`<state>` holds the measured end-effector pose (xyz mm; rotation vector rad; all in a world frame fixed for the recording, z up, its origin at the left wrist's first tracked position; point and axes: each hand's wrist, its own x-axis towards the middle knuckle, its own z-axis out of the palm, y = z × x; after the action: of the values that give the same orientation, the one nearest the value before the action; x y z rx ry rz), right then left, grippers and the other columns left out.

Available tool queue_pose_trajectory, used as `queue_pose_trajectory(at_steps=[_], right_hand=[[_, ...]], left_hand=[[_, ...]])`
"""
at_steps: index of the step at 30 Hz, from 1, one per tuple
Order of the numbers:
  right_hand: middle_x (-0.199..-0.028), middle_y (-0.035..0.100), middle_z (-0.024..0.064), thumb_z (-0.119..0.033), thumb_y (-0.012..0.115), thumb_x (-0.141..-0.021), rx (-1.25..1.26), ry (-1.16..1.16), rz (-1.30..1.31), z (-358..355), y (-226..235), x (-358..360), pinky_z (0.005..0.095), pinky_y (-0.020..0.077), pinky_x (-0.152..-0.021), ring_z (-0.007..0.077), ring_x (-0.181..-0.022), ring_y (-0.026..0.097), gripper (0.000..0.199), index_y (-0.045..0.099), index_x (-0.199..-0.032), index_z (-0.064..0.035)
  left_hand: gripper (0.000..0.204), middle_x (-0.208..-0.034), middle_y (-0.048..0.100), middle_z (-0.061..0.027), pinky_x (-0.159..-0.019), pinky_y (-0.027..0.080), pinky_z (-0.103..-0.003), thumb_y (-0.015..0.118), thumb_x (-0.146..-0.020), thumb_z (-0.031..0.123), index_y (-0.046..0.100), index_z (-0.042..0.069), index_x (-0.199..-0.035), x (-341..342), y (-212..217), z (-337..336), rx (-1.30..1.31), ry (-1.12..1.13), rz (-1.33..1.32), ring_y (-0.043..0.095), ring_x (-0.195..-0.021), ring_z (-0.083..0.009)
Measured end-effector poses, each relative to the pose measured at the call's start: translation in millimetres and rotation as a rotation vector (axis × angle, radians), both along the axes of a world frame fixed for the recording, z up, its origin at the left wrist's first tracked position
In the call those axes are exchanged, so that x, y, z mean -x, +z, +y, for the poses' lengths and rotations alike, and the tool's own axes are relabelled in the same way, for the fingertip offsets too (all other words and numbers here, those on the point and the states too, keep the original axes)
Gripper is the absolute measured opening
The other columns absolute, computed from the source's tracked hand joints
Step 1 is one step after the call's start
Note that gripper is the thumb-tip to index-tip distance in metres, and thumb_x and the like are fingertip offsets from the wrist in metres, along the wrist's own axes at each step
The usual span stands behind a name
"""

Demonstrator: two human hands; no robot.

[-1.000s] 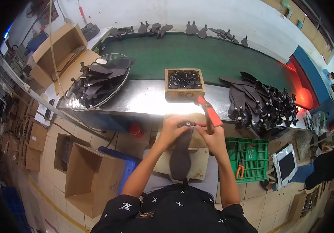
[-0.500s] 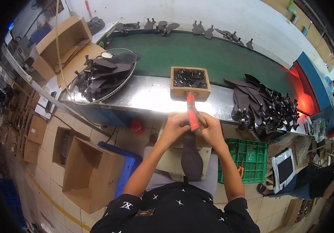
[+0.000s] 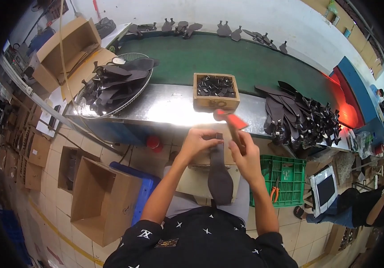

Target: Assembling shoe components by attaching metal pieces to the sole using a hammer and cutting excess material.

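A dark shoe sole lies lengthwise on a pale work stand between my knees, wide end toward me. At its narrow far end, my left hand pinches a small black piece between thumb and fingers. Just to the right, my right hand is closed around the wooden handle of a hammer. Its red head is raised above and beyond the sole, apart from it. Past the hammer, a wooden box full of small black pieces sits on the metal bench edge.
A wire basket of dark soles stands at left, and a heap of soles with heels at right. Behind them runs a green conveyor belt. Cardboard box and green crate flank me; another person is at right.
The hammer has swung up and right, away from the sole's narrow end, its head turning sideways. My right hand has shifted right with it; my left hand stays at the sole's far end.
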<state>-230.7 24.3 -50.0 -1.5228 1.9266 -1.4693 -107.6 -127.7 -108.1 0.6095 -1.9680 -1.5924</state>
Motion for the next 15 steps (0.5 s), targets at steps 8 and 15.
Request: queue_pose_trajectory(at_steps=[8, 15], right_hand=[[-0.109, 0.063, 0.0265, -0.007, 0.055, -0.097, 0.006, -0.096, 0.159, 45, 14, -29, 0.0377, 0.0515, -0.081, 0.0388, -0.092, 0.065, 0.038, 0.048, -0.133, 0.0057], [-0.100, 0.068, 0.0183, -0.006, 0.057, -0.097, 0.092, -0.129, 0.282, 54, 54, -31, 0.0311, 0.0516, -0.073, 0.0227, -0.080, 0.065, 0.035, 0.054, -0.128, 0.0075]], left_hand=[[0.024, -0.087, 0.074, -0.0042, -0.071, 0.052, -0.023, 0.076, -0.079, 0.007, 0.074, -0.003, -0.101, 3, 5, 5, -0.045, 0.002, 0.039, 0.062, -0.077, -0.0058], [0.045, -0.099, 0.073, -0.0061, -0.082, 0.050, -0.028, 0.081, -0.077, 0.017, 0.067, -0.002, -0.114, -2, -1, -2, 0.028, -0.016, -0.023, 0.066, -0.091, -0.0121]])
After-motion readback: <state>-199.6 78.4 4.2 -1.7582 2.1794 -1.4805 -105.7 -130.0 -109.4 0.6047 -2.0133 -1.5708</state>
